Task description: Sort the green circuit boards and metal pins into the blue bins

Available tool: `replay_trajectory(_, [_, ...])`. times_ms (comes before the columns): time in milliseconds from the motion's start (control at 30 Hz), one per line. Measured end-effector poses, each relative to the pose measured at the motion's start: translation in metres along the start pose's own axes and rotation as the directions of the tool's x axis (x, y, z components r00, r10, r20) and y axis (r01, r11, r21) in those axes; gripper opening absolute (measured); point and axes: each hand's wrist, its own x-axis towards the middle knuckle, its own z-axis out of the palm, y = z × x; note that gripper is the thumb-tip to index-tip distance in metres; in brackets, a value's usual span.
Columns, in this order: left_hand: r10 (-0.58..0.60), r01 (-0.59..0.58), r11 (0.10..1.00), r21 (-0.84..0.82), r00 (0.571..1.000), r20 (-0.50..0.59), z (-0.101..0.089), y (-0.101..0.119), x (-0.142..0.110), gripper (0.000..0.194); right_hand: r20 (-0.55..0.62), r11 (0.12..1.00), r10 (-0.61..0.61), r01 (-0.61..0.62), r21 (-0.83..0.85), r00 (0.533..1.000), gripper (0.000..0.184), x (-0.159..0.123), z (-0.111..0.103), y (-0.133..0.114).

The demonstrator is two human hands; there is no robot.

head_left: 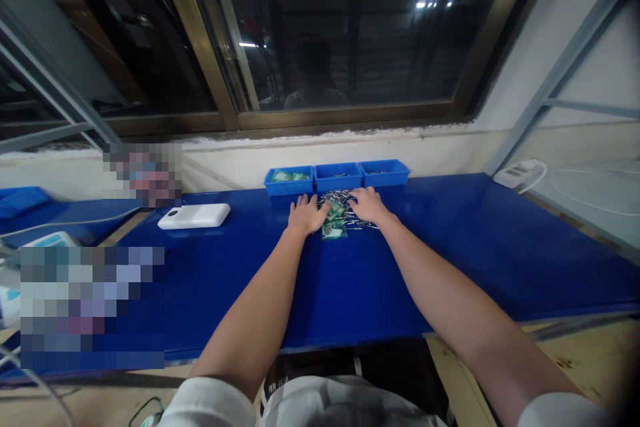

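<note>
A pile of thin metal pieces, like screws or pins [357, 222], lies on the blue tabletop with small green-tinted plastic bags [335, 229] among them. At the pile's left edge rests my left hand [306, 215], fingers spread and thumb against the bags. My right hand [369, 205] lies over the right side of the pile with its fingers stretched forward; some pieces are hidden beneath it. Just behind stand three blue bins: the left bin [271, 188] holds similar green bags, while the middle bin [338, 183] and right bin [387, 180] hold a few small metal pieces.
A white oblong device [195, 216] lies left on the blue table [225, 293]. A white power strip [520, 173] with a cable is at the far right. Another blue tray [20, 200] sits far left. Behind the bins are a wall and window; metal posts flank the table.
</note>
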Motion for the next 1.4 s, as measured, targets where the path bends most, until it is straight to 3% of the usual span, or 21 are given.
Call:
replay_trajectory(267, [0.244,-0.245,0.969,-0.027,0.969,-0.038,0.008,0.014,0.001,0.061,-0.032,0.995,0.028,-0.025,0.093,0.999,0.019,0.003,0.000,0.003])
replay_trajectory(500, [0.304,-0.310,0.950,-0.048,0.947,-0.102,0.006,0.013,0.000,0.056,-0.041,0.986,-0.008,0.015,0.164,0.999,0.012,0.003,-0.001,0.008])
replay_trajectory(700, [0.394,-0.423,0.905,-0.047,0.874,-0.285,0.004,0.013,0.000,0.040,-0.126,0.981,-0.074,0.094,0.167,0.989,0.015,0.001,-0.006,0.003])
replay_trajectory(800, [0.433,-0.474,0.879,-0.038,0.831,-0.350,0.002,0.014,0.001,0.032,-0.111,0.961,-0.127,0.150,0.233,0.986,0.017,-0.001,-0.009,-0.002])
replay_trajectory(1000, [0.483,-0.529,0.848,-0.024,0.792,-0.375,-0.001,0.016,0.002,0.019,-0.078,0.837,-0.095,0.122,0.533,0.992,0.017,-0.002,-0.008,-0.008])
replay_trajectory(1267, [0.436,-0.478,0.878,-0.018,0.815,-0.381,-0.001,0.017,0.002,0.016,-0.027,0.561,-0.001,0.023,0.828,1.000,0.020,-0.004,-0.013,-0.012])
replay_trajectory(1400, [0.445,-0.498,0.866,-0.041,0.806,-0.391,-0.001,0.015,0.002,0.023,-0.035,0.563,0.041,0.006,0.826,0.999,0.022,-0.002,-0.012,-0.007])
